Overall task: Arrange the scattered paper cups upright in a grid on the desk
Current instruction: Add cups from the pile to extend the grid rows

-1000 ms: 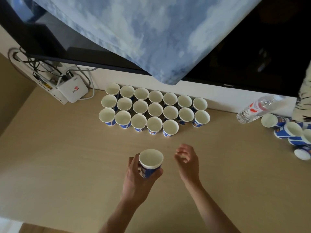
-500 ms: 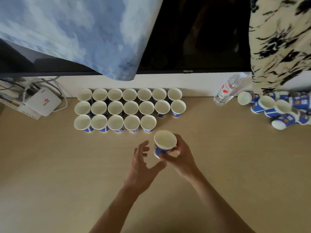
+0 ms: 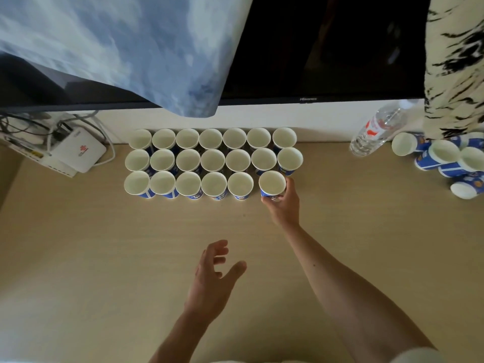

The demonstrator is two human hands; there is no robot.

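Blue-banded paper cup (image 3: 272, 183) upright, just right of the 5-cup front row (image 3: 188, 183); right hand (image 3: 284, 205) curls round it; left hand (image 3: 212, 279) spread, farther off.

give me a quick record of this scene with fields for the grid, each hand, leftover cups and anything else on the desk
grid: upright paper cups in three rows by the wall; back row seven, middle row seven, front row five standing free
right hand: grips a sixth cup upright at the front row's right end
left hand: open, fingers spread, holds nothing, over the desk
leftover cups: several on their sides at far right
other: plastic bottle between grid and pile; white router at left
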